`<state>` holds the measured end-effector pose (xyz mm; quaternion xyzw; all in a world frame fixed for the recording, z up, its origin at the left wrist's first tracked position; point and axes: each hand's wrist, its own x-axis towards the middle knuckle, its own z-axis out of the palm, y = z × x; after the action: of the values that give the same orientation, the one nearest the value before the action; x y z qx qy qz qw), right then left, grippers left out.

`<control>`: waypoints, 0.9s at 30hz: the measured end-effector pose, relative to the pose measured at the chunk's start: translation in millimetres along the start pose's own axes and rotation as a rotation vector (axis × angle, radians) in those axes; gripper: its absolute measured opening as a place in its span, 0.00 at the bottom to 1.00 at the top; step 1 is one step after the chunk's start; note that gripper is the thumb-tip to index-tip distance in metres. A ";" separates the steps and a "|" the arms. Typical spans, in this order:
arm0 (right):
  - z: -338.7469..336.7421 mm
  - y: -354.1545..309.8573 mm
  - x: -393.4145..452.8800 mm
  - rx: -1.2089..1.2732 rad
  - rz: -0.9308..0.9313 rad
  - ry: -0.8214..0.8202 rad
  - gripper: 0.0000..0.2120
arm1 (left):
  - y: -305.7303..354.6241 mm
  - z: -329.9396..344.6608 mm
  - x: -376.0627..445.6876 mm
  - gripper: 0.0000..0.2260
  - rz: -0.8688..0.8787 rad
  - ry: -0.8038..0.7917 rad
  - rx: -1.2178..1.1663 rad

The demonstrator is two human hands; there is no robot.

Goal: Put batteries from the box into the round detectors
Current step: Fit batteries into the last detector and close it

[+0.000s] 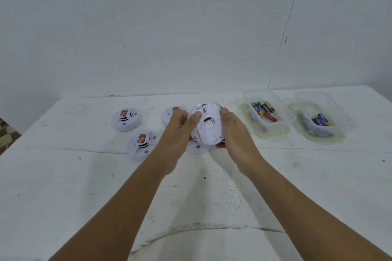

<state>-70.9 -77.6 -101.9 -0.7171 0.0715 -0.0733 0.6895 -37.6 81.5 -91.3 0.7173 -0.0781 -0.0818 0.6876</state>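
Note:
I hold a white round detector up off the table with its underside turned toward me. My left hand grips its left edge, thumb pressed on the back. My right hand grips its right edge and cups it from below. Two more detectors with red labels lie at the left, one farther back and one nearer. Another detector sits partly hidden behind my left hand, and a white round piece lies under the held one. The clear box at the right holds several batteries.
A second clear box with a dark battery pack stands farther right. The white table is scuffed and cracked, backed by a white wall. Its left edge runs diagonally past a patterned surface.

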 end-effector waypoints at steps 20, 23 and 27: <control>-7.2 29.3 -56.6 -0.418 -0.303 -0.011 0.23 | -20.6 22.5 -50.5 0.26 -0.478 -0.204 -0.892; -8.1 28.7 -61.0 -0.371 -0.296 -0.011 0.27 | -23.3 22.8 -52.2 0.24 -0.482 -0.219 -0.870; -9.3 25.0 -62.0 -0.412 -0.353 -0.014 0.26 | -23.7 20.9 -52.7 0.25 -0.461 -0.191 -0.859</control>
<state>-133.5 -75.1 -126.9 -0.8440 -0.0461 -0.1715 0.5062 -93.6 74.0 -115.3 0.3571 0.0606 -0.3217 0.8748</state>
